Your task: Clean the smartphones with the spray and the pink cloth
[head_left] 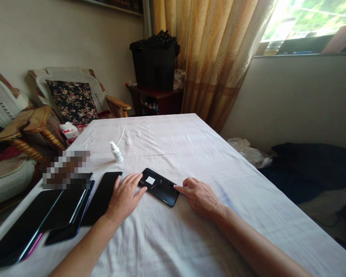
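A dark smartphone (160,188) lies back side up on the white tablecloth, a small white sticker (150,180) on its back and the camera block towards its right end. My left hand (127,194) grips the phone's left end, fingers at the far edge and thumb at the near edge. At the right end, the outstretched index finger of my right hand (200,196) touches the phone by the camera block. Its other fingers are curled in, and nothing shows in them. Beside my left hand lies another phone (99,200), black screen up, partly covered by that hand.
Several more phones (20,227) overlap at the table's left side, near a pixelated patch. A small white spray bottle (116,152) stands beyond my left hand. Wicker armchairs (72,92) flank the table's left side. A cabinet (161,100) and curtain (210,57) are behind.
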`<action>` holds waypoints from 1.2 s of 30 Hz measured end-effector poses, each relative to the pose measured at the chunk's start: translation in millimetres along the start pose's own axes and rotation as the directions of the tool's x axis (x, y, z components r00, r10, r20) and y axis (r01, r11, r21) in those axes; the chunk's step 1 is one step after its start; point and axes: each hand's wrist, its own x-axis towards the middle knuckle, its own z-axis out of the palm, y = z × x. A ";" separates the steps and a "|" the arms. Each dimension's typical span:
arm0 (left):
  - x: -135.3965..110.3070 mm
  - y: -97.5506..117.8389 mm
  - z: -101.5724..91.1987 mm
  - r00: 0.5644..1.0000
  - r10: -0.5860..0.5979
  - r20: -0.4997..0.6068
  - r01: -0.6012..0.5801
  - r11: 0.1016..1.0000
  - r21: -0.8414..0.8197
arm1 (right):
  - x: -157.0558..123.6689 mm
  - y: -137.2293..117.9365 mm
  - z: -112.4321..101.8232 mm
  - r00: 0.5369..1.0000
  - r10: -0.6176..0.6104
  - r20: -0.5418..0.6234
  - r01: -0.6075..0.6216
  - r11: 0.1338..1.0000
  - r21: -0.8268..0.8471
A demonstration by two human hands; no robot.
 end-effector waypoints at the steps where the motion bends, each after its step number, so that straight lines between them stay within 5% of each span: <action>1: 0.2 -0.1 0.0 1.000 0.001 0.003 -0.001 1.000 0.000 | 1.0 -0.3 0.0 1.000 0.002 0.003 -0.002 1.000 -0.001; 23: -0.1 0.8 -1.6 0.999 -0.010 0.037 0.010 1.000 0.009 | 22.9 -21.4 -4.5 0.998 -0.059 0.017 0.058 0.998 0.021; 36: -0.1 0.6 -2.0 0.999 0.001 0.048 -0.001 1.000 0.014 | -8.0 -8.3 -2.4 1.000 -0.012 0.008 0.012 1.000 0.022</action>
